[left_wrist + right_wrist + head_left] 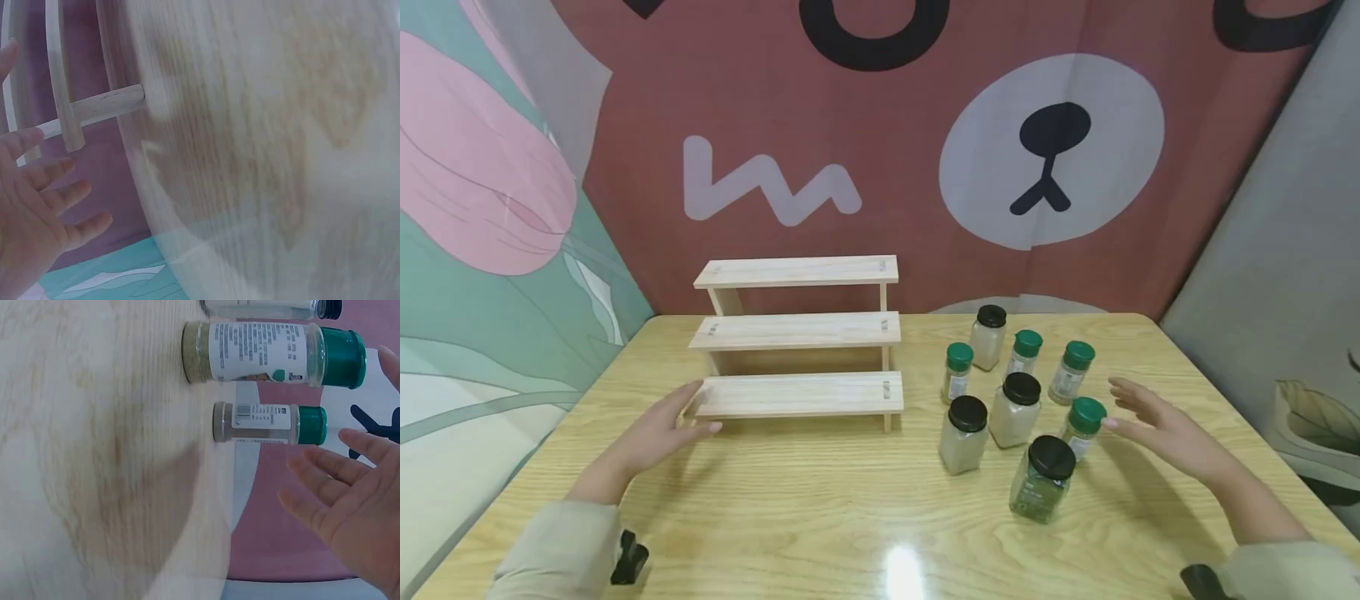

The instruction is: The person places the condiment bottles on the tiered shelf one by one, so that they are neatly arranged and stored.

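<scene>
A three-step wooden shelf rack (797,396) stands on the left half of the table, its boards bare. By the left end of its lowest board is my left hand (658,429), fingers extended; in the left wrist view the hand (37,212) has spread fingers and holds nothing. On the right stand several spice jars. My right hand (1165,429), fingers extended and holding nothing, is beside a green-capped jar (1083,427); whether they touch I cannot tell. A black-capped jar of green herbs (1042,479) stands nearest the front. In the right wrist view a green-capped jar (269,353) shows its label.
Black-capped jars with pale contents (964,433) and other green-capped jars (958,375) stand upright close together on the wooden table (805,517). Behind the table hangs a reddish-brown cloth (895,183) with a cartoon print. A grey curtain-like surface (1262,225) borders the right side.
</scene>
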`<state>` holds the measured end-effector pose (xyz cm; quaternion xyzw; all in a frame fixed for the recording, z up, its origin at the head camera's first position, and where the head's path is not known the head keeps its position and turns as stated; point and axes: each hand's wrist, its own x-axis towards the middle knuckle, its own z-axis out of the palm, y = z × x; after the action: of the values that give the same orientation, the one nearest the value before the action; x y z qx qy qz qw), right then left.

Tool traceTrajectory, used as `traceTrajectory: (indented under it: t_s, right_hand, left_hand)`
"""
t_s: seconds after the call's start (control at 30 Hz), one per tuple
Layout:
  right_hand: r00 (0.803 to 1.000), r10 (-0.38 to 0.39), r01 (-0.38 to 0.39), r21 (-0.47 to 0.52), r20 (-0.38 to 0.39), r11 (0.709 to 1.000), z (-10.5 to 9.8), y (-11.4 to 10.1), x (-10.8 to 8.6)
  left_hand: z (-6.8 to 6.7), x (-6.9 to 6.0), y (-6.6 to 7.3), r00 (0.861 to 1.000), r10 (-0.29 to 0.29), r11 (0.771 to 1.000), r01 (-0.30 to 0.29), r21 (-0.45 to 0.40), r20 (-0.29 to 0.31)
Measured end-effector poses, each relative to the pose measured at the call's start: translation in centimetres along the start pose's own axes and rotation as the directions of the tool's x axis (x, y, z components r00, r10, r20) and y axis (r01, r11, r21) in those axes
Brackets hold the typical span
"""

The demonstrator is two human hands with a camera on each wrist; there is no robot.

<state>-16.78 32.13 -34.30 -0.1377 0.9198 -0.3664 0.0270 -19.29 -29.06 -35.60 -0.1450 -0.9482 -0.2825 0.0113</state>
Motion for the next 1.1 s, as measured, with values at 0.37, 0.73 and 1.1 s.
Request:
traceTrajectory:
  t_s: [0.37, 0.73, 1.1]
  right_hand:
    - [0.999, -0.033, 0.029, 0.150, 0.024, 0.988, 0.9, 0.2, 0.2]
    - [0.998, -0.067, 0.061, 0.185, 0.022, 0.981, 1.5, 0.1, 0.4]
    - [0.992, -0.124, 0.119, 0.209, 0.011, 0.971, 1.8, -0.3, 0.9]
  left_hand:
    - [0.9, 0.8, -0.5, 0.999, -0.033, 0.998, 0.034, -0.059, 0.012]
    - [1.4, 1.3, -0.3, 0.999, -0.033, 0.997, 0.032, -0.071, -0.012]
    - [1.7, 1.3, -0.8, 0.997, -0.077, 0.997, 0.076, -0.032, -0.024]
